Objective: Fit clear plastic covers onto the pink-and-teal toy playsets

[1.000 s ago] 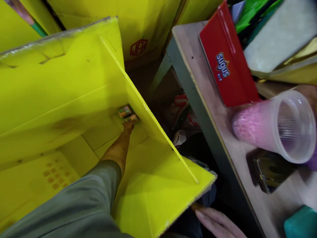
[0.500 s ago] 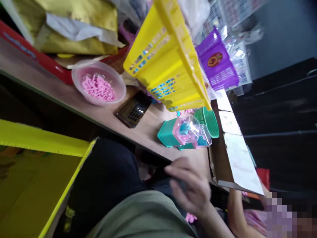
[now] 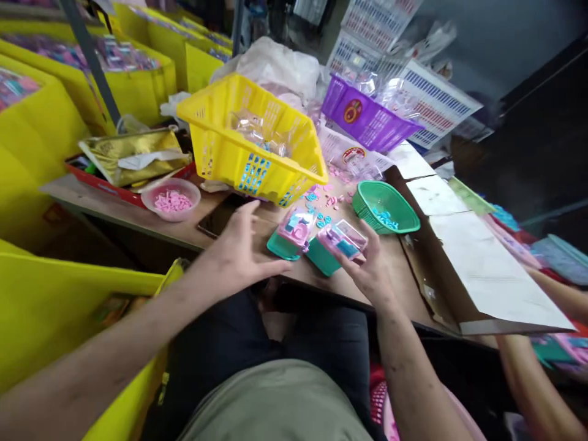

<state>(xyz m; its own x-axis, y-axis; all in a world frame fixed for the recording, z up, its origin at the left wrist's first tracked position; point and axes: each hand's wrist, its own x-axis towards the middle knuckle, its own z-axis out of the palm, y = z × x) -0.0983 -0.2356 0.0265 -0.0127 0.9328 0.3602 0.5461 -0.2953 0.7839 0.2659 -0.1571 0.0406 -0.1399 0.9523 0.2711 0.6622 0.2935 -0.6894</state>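
Reaching over the near table edge in front of the yellow basket [image 3: 218, 153], the left hand [image 3: 234, 254] has its fingers spread, thumb just beside the left box [image 3: 285, 236], with a gap between its fingertips and that box. The right hand [image 3: 370, 269] curves thumb and fingers round the right end of the right box [image 3: 333, 246]; whether it presses on it, I cannot tell. Both boxes, green with clear tops, sit side by side just in front of the yellow basket's right part, near the edge. A phone [image 3: 215, 218] lies just in front of the basket, partly behind the left hand. Open room is tight: a bare strip of table [image 3: 395, 264] runs between the right hand and a carton [image 3: 496, 269], well right of the basket.

The table is flat and brown. Loose teal pieces [image 3: 323, 220] and pink ones lie right of the yellow basket, between it and the green basket [image 3: 367, 215]. To its left are a bowl [image 3: 175, 214] of pink bits and a red tray [image 3: 131, 195] bearing a gold packet [image 3: 138, 150]. Right of it and farther back are a purple basket [image 3: 374, 122] and white baskets [image 3: 436, 101]. Yellow cartons [image 3: 142, 92] stand behind it to the left; a co-worker's arms [image 3: 535, 380] show far right.

Counted: two boxes, one phone, one bowl, one red tray, two co-worker's arms; the loose pieces are too small to count.
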